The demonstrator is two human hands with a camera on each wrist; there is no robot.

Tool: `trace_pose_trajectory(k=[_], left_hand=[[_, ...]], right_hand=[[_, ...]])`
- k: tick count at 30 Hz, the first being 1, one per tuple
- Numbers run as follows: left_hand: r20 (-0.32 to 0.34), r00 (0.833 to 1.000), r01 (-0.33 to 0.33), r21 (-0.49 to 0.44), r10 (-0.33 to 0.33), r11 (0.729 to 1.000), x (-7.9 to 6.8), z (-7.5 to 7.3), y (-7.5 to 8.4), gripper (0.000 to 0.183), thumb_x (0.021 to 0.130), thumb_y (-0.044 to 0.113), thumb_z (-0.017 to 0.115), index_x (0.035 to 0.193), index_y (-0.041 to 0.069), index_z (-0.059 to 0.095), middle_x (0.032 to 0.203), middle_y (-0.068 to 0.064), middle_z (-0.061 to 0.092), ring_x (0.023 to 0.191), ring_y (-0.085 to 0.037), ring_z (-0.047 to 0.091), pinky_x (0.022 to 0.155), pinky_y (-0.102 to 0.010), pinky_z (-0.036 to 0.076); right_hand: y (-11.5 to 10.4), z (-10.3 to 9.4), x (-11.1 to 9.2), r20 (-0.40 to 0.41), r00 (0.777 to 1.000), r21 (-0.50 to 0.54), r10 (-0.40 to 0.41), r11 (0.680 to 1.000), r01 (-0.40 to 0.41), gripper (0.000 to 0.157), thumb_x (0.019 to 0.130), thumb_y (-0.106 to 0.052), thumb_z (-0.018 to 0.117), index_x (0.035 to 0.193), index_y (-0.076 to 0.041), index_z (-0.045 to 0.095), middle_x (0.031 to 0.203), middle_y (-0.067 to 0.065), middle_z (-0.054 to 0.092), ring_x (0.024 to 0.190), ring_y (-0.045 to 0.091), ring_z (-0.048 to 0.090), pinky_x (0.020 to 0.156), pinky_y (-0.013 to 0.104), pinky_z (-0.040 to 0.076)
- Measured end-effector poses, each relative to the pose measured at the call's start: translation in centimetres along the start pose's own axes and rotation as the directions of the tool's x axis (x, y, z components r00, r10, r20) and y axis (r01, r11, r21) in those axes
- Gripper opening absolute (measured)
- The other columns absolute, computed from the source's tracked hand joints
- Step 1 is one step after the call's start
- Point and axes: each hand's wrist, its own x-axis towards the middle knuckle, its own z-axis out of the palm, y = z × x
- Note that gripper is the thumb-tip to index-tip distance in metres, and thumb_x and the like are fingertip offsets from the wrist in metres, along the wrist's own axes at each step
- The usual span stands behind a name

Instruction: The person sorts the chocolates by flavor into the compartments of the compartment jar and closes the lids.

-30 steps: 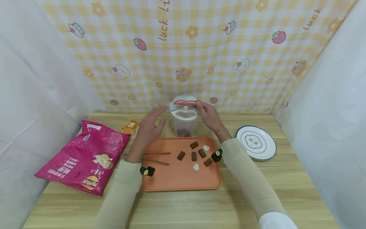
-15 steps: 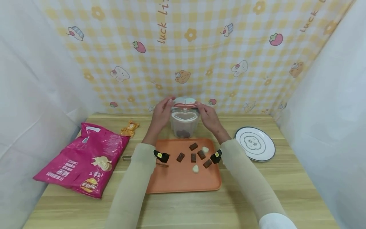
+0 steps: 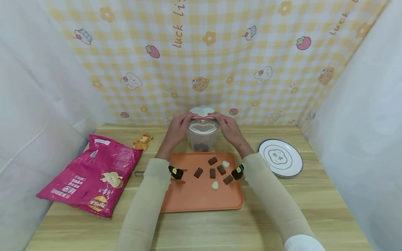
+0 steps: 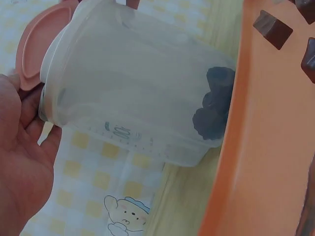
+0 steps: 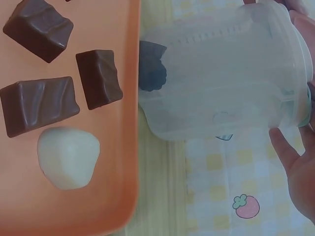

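Note:
A translucent plastic storage container (image 3: 204, 137) with a lid stands at the back of the table. My left hand (image 3: 177, 129) grips the lid's left side, its thumb by the raised pink flap (image 4: 30, 49) and fingers beneath the rim. On the opposite side my right hand (image 3: 230, 129) holds the lid's edge, fingers spread below the rim in the right wrist view. Several dark lumps (image 4: 215, 110) lie at the container's bottom. Just in front is an orange tray (image 3: 201, 202) with several brown chocolates (image 3: 198, 172) and two white pieces (image 3: 215, 185).
Metal tongs (image 3: 139, 173) lie across the tray's left edge, partly hidden by the left sleeve. A pink snack bag (image 3: 94, 174) and orange-wrapped candies (image 3: 142, 141) are on the left. A white plate (image 3: 296, 162) sits at right. A checked cloth (image 3: 176, 73) hangs behind.
My left hand has come in from the left to the container's lid. The raised flap now sits lower between both hands; my right hand has stayed at the lid's right side.

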Motion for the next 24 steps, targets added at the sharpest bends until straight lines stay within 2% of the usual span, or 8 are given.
trace_pose_trajectory(k=[4, 8, 12, 15, 19, 24], left_hand=[[0.047, 0.998, -0.03, -0.029, 0.031, 0.999, 0.0, -0.2, -0.5, 0.046, 0.112, 0.04, 0.043, 0.135, 0.011, 0.069, 0.146, -0.006, 0.057, 0.144, -0.017, 0.041, 0.116, -0.037, 0.032], [0.096, 0.993, -0.061, -0.045, 0.065, 0.997, -0.2, -0.3, -0.9, 0.043, 0.112, 0.04, 0.04, 0.134, 0.015, 0.069, 0.15, -0.003, 0.054, 0.148, -0.018, 0.034, 0.119, -0.038, 0.027], [0.126, 0.985, -0.114, -0.063, 0.121, 0.992, -0.2, -0.5, -1.4, 0.038, 0.113, 0.031, 0.041, 0.134, 0.012, 0.068, 0.149, -0.004, 0.055, 0.151, -0.027, 0.029, 0.12, -0.041, 0.023], [0.153, 0.975, -0.155, -0.07, 0.164, 0.985, -0.2, -0.7, -1.6, 0.036, 0.113, 0.025, 0.043, 0.134, 0.011, 0.068, 0.148, -0.004, 0.056, 0.152, -0.026, 0.028, 0.121, -0.043, 0.021], [0.196, 0.962, -0.187, -0.041, 0.192, 0.981, -0.3, -1.1, -1.7, 0.034, 0.111, 0.023, 0.048, 0.137, 0.012, 0.067, 0.149, -0.002, 0.055, 0.151, -0.016, 0.027, 0.121, -0.044, 0.018], [0.228, 0.948, -0.231, 0.014, 0.222, 0.973, -0.3, -1.3, -1.8, 0.034, 0.109, 0.022, 0.056, 0.14, 0.013, 0.066, 0.15, -0.001, 0.054, 0.151, -0.015, 0.026, 0.121, -0.046, 0.018]], right_hand=[[0.1, 0.0, 0.0, 0.01, 1.0, 0.02, 0.013, 1.0, -0.014, 0.045, 0.113, -0.04, 0.039, 0.134, -0.018, 0.072, 0.148, 0.002, 0.056, 0.14, 0.011, 0.045, 0.116, 0.041, 0.033], [0.2, 0.1, 0.0, 0.019, 1.0, 0.035, 0.013, 0.999, -0.013, 0.044, 0.113, -0.039, 0.039, 0.13, -0.019, 0.074, 0.144, -0.003, 0.06, 0.14, 0.01, 0.045, 0.116, 0.042, 0.032], [0.2, 0.0, 0.1, 0.051, 0.999, 0.03, -0.009, 1.0, 0.007, 0.043, 0.113, -0.035, 0.037, 0.13, -0.02, 0.074, 0.14, -0.008, 0.062, 0.142, 0.009, 0.042, 0.118, 0.043, 0.029], [0.2, 0.0, 0.0, 0.066, 0.998, 0.03, -0.025, 0.999, 0.023, 0.043, 0.113, -0.031, 0.037, 0.132, -0.018, 0.073, 0.141, -0.008, 0.062, 0.143, 0.01, 0.04, 0.118, 0.044, 0.028], [0.2, -0.1, -0.1, 0.078, 0.995, 0.042, -0.057, 0.998, 0.054, 0.036, 0.111, -0.023, 0.045, 0.133, -0.013, 0.072, 0.143, -0.003, 0.061, 0.144, 0.013, 0.039, 0.118, 0.044, 0.029], [0.3, -0.2, -0.2, 0.089, 0.993, 0.052, -0.082, 0.996, 0.077, 0.032, 0.106, -0.017, 0.058, 0.134, -0.01, 0.07, 0.143, 0.001, 0.061, 0.145, 0.015, 0.038, 0.116, 0.044, 0.032]])
